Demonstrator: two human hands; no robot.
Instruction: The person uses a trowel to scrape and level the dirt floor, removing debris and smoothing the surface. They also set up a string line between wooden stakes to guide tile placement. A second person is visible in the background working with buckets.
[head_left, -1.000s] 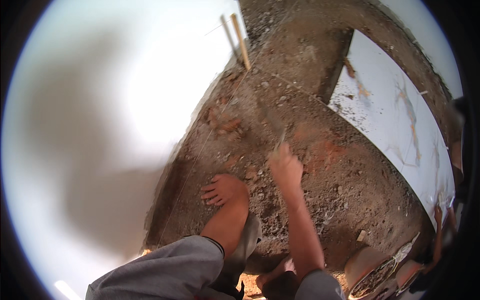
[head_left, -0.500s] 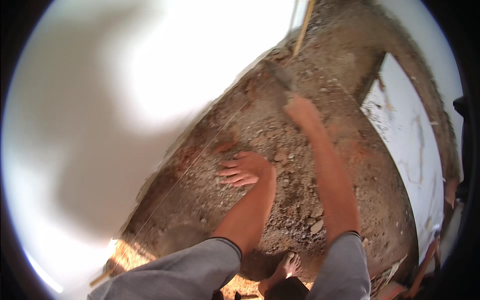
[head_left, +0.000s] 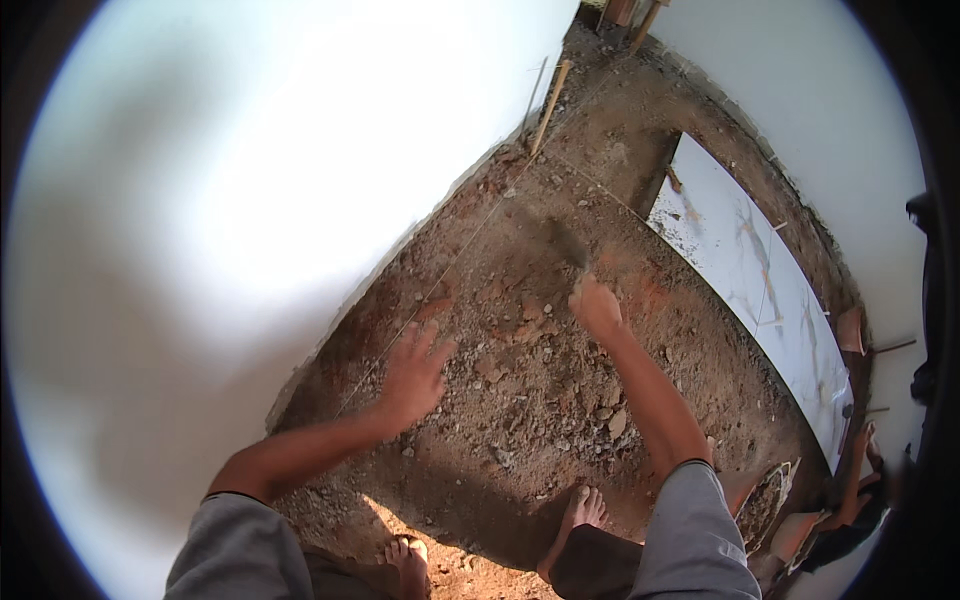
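My right hand (head_left: 597,305) is closed round the handle of a trowel (head_left: 568,243), whose blade is smeared by motion just above the rough soil. Off to the left, my left hand (head_left: 415,365) is open with its fingers spread, low over the ground beside a taut string (head_left: 462,250); whether it touches the soil I cannot tell. Between and below the hands lies loose brown earth (head_left: 510,350) with small stones and reddish lumps. A larger flat clod (head_left: 617,424) rests nearer my feet.
White marble-patterned tiles (head_left: 740,235) with crumbs on them lie to the right. A wooden stake (head_left: 552,105) stands at the string's far end. A white wall (head_left: 250,200) bounds the left. Another person's arm (head_left: 857,485) shows at lower right, beside a terracotta-coloured piece (head_left: 797,533).
My left hand has swung leftward toward the string, its arm now stretched out to the side. My right hand has drawn the trowel nearer and away from the wall. The view has shifted too.
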